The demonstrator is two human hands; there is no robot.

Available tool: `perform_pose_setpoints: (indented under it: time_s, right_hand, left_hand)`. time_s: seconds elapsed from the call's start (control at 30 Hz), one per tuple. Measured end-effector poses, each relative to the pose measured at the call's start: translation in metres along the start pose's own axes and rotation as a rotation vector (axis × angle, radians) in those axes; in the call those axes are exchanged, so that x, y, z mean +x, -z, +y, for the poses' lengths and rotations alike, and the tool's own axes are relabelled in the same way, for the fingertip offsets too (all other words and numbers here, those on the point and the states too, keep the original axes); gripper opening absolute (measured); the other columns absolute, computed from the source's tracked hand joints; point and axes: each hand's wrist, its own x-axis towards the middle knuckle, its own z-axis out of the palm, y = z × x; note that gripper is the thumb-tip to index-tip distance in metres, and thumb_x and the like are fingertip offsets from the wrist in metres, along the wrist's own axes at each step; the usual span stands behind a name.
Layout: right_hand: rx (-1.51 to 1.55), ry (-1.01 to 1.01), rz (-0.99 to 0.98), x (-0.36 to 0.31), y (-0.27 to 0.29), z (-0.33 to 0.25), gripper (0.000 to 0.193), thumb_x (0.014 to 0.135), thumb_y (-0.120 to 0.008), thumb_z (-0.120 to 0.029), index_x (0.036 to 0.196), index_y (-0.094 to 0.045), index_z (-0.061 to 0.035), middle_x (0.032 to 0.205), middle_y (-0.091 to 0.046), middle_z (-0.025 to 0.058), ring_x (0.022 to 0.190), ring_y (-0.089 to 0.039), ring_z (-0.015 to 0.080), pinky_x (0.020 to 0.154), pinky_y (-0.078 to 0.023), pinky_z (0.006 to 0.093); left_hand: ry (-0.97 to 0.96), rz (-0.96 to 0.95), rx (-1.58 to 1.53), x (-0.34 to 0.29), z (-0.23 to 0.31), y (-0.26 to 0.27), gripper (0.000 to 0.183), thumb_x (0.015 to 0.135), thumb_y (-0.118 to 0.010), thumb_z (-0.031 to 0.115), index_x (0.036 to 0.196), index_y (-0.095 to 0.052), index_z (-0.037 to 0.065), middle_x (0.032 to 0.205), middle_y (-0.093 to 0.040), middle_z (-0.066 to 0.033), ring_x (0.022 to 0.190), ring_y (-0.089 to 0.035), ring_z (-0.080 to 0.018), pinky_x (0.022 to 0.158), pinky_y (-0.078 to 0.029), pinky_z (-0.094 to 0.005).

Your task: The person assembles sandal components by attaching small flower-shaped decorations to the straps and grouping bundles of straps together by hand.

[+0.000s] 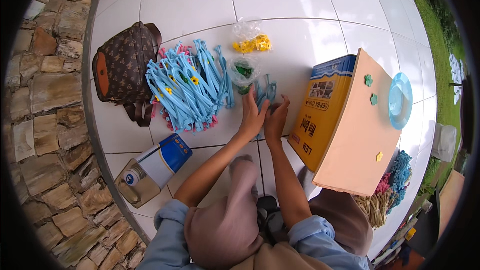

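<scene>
**Two hands on a blue clip, over white tile**

Both hands meet near the middle of the tiled floor [310, 0]. The left hand [252, 115] lies with fingers stretched forward, loosely open, its tips at a light-blue plastic clip [267, 91]. The right hand [276, 119] sits just beside it, fingers curled up toward the same clip; whether it actually pinches the piece I cannot tell.

Just left of the hands lies a pile of blue clips [190, 87], with pink ones showing under its edges and small yellow flowers on top. A brown bag [122, 67] lies left of the pile. Above the hands sit a clear bag of green bits [243, 71] and a clear bag of yellow bits [252, 44]. A tin can [152, 169] lies on its side at lower left. To the right stands a yellow-and-blue tin [325, 110] under a peach board [355, 130], with a blue plate [400, 101] at its far edge.
</scene>
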Motion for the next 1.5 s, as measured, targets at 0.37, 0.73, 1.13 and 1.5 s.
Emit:
perform_pose_setpoints:
  time_s: [0.37, 0.73, 1.13, 1.5]
  right_hand:
    - [0.371, 0.048, 0.176, -0.029, 0.078, -0.111, 0.056, 0.080, -0.049, 0.007, 0.130, -0.025, -0.0024, 0.098, -0.050, 0.0170, 0.081, -0.054, 0.0239, 0.072, -0.044, 0.0346]
    - [0.278, 0.735, 0.051, -0.124, 0.289, -0.271, 0.063, 0.077, -0.059, 0.007, 0.132, -0.032, -0.0100, 0.092, -0.060, 0.0107, 0.083, -0.059, 0.0231, 0.072, -0.048, 0.0350]
    - [0.068, 0.768, 0.561, -0.125, 0.382, -0.215, 0.075, 0.072, -0.072, -0.005, 0.134, -0.030, -0.0089, 0.115, -0.050, 0.0118, 0.105, -0.050, 0.0270, 0.093, -0.038, 0.0413]
    - [0.920, 0.561, 0.147, -0.130, 0.368, -0.197, 0.071, 0.076, -0.062, 0.011, 0.132, -0.024, -0.0076, 0.101, -0.054, 0.0117, 0.095, -0.057, 0.0195, 0.084, -0.050, 0.0313]
  left_hand:
    - [-0.395, 0.186, -0.066, -0.013, 0.086, 0.045, 0.043, 0.095, -0.044, 0.022, 0.130, -0.033, 0.001, 0.124, -0.037, -0.0178, 0.116, -0.041, -0.0296, 0.098, -0.034, -0.0398]
    - [-1.274, 0.214, 0.853, -0.131, 0.374, 0.140, 0.023, 0.082, -0.057, 0.020, 0.103, -0.057, 0.010, 0.102, -0.056, -0.0095, 0.102, -0.054, -0.0238, 0.102, -0.027, -0.0485]
    - [-0.908, 0.002, 0.549, -0.170, 0.357, 0.075, 0.022, 0.087, -0.056, 0.021, 0.083, -0.053, 0.000, 0.076, -0.056, -0.0122, 0.065, -0.055, -0.0291, 0.058, -0.043, -0.0370]
    - [-0.789, 0.119, 0.197, -0.161, 0.319, 0.053, 0.019, 0.093, -0.048, 0.017, 0.083, -0.052, 0.002, 0.070, -0.058, -0.0085, 0.058, -0.057, -0.0182, 0.052, -0.042, -0.0282]
